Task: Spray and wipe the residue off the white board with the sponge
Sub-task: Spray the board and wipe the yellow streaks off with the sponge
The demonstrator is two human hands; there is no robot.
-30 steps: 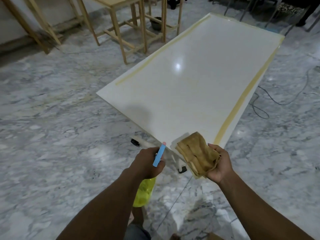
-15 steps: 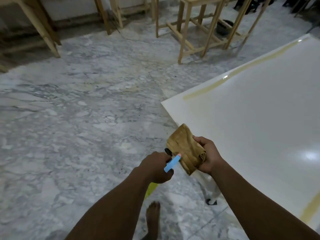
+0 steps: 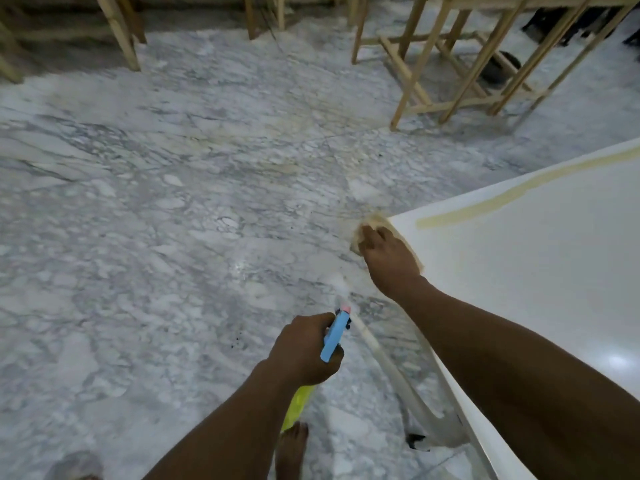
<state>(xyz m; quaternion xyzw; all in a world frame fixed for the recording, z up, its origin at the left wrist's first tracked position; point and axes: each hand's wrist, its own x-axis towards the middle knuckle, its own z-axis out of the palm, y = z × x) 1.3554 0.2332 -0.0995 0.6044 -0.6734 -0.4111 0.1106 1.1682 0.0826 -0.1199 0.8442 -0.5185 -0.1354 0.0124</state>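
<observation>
The white board fills the right side, raised on white legs, with a yellowish residue stripe running along its far edge. My right hand presses a tan sponge onto the board's near-left corner; most of the sponge is hidden under the hand. My left hand grips a spray bottle with a blue head, pink nozzle and yellow-green body, held low to the left of the board's edge. A faint mist shows just beyond the nozzle.
Grey-white marble floor spreads to the left and ahead. Wooden table frames stand at the back right and more wooden legs at the back left. My bare foot is below the bottle. A white board leg angles down to the floor.
My right hand has carried the sponge from the air down onto the board's corner. The view has swung left. My left hand still holds the bottle, its nozzle now pointing towards the corner.
</observation>
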